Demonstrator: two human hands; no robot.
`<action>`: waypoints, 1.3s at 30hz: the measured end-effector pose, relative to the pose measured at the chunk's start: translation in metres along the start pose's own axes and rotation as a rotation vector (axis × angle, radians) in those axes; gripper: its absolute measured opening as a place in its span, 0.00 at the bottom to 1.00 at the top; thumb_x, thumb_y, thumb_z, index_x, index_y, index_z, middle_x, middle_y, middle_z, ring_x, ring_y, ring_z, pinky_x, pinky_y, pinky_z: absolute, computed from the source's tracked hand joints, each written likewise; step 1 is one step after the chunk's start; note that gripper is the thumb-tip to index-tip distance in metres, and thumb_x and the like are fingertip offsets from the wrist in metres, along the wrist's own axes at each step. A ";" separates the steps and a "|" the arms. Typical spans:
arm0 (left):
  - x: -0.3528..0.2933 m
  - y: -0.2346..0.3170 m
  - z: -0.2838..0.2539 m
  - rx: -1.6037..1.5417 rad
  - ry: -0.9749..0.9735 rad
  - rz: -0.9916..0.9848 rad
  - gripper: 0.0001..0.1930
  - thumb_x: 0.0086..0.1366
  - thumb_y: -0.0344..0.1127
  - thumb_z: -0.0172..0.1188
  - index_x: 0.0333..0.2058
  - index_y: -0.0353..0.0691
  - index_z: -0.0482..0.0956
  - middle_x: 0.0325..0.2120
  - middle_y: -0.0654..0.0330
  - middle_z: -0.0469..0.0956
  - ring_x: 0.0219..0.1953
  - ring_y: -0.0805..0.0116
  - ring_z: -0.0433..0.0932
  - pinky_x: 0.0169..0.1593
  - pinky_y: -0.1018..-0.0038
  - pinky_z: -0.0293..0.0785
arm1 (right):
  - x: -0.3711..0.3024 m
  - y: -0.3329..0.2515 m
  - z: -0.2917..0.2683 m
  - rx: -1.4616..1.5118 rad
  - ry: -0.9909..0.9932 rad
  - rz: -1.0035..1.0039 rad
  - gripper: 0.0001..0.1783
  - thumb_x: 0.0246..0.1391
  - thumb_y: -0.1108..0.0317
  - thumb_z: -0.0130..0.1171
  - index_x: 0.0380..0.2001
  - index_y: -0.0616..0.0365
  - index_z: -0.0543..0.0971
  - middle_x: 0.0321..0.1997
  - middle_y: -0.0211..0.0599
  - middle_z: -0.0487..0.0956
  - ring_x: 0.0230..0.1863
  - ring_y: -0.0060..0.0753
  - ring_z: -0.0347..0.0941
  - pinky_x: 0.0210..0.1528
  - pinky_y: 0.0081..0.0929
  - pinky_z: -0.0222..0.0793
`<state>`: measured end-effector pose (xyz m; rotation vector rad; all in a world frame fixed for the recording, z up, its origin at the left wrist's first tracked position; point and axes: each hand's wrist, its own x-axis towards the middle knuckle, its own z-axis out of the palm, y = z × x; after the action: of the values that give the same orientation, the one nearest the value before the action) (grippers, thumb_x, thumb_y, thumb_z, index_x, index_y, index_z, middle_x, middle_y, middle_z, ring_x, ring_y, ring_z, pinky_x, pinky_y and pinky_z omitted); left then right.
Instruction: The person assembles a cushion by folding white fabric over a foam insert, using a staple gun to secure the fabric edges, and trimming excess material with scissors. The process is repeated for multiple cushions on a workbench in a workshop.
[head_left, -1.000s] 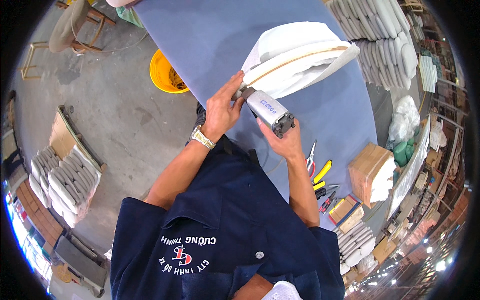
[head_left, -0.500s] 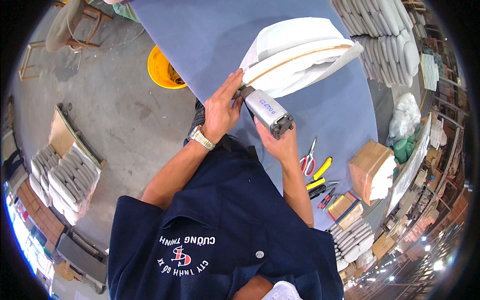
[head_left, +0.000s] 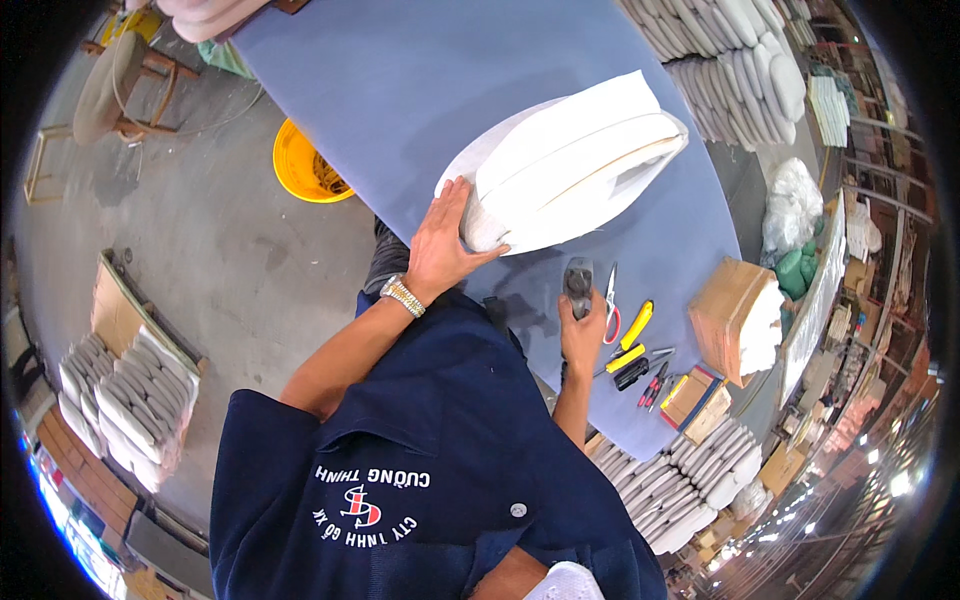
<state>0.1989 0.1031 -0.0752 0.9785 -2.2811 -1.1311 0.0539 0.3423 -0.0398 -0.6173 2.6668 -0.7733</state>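
A padded seat panel (head_left: 580, 165) in white fabric stands tilted on the blue-grey table (head_left: 380, 90), with a thin brown edge showing among its layers. My left hand (head_left: 440, 245) grips its near left end, thumb on the near side and fingers along the cloth. My right hand (head_left: 583, 335) is closed round a staple gun (head_left: 578, 278), grey and black, held low over the table and apart from the seat panel. Red-handled scissors (head_left: 611, 310) lie just right of that hand.
Yellow-handled cutters (head_left: 638, 325) and red-handled small tools (head_left: 653, 388) lie on the table's right side, near a cardboard box (head_left: 722, 315). Stacked grey cushions (head_left: 740, 90) stand at the far right. A yellow bucket (head_left: 290, 165) is on the floor at left.
The staple gun has moved off the seat panel, toward me and to the right, in my right hand. The seat panel has turned and come nearer; my left hand now grips its end.
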 end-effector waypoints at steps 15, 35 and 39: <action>-0.007 -0.016 0.012 0.267 -0.524 0.214 0.47 0.53 0.46 0.77 0.71 0.48 0.65 0.77 0.48 0.49 0.79 0.51 0.46 0.78 0.48 0.46 | 0.060 -0.030 0.039 0.419 -0.323 0.313 0.37 0.69 0.39 0.53 0.38 0.71 0.82 0.33 0.45 0.83 0.33 0.31 0.81 0.38 0.29 0.76; 0.106 0.086 -0.045 -0.378 -0.296 0.133 0.30 0.60 0.34 0.73 0.62 0.39 0.77 0.54 0.50 0.83 0.54 0.60 0.83 0.59 0.66 0.77 | 0.112 -0.022 0.053 1.281 -0.063 0.335 0.23 0.66 0.69 0.60 0.59 0.71 0.70 0.56 0.51 0.79 0.53 0.48 0.80 0.56 0.49 0.78; 0.064 0.089 -0.059 -0.198 -0.169 0.261 0.29 0.61 0.31 0.71 0.62 0.39 0.78 0.57 0.45 0.81 0.58 0.51 0.81 0.60 0.63 0.76 | 0.107 -0.019 0.079 1.438 -0.003 0.451 0.25 0.62 0.73 0.60 0.60 0.71 0.71 0.56 0.52 0.79 0.52 0.51 0.80 0.55 0.51 0.78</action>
<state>0.1565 0.0632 0.0348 0.5104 -2.2882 -1.3334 -0.0012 0.2422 -0.1099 0.3429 1.4418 -2.0418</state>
